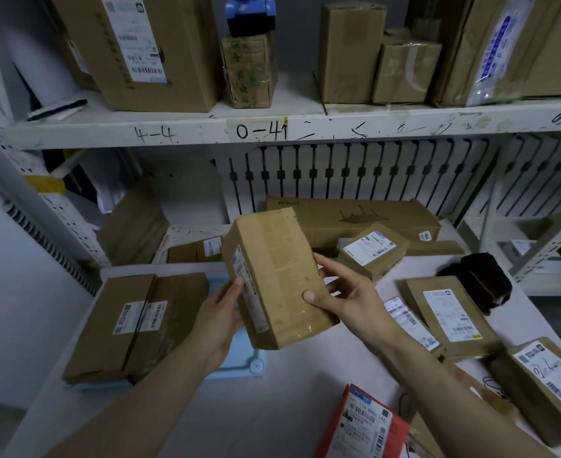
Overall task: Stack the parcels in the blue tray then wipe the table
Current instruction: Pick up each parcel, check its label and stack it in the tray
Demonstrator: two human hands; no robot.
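Observation:
I hold a brown cardboard parcel (275,276) in the air over the table, tilted, with a label strip down its left side. My left hand (221,312) grips its left edge and my right hand (345,292) grips its right side, thumb on the front face. Under and left of it lies the light blue tray (239,361), where a wide flat brown parcel (137,322) lies on the left part. A dark brown cloth (480,279) sits on the table at the right.
Several labelled parcels lie on the white table (272,408) at the right (450,315), (543,385), and a red one (365,424) at the front. More boxes stand behind (371,249) and on the upper shelf (272,130).

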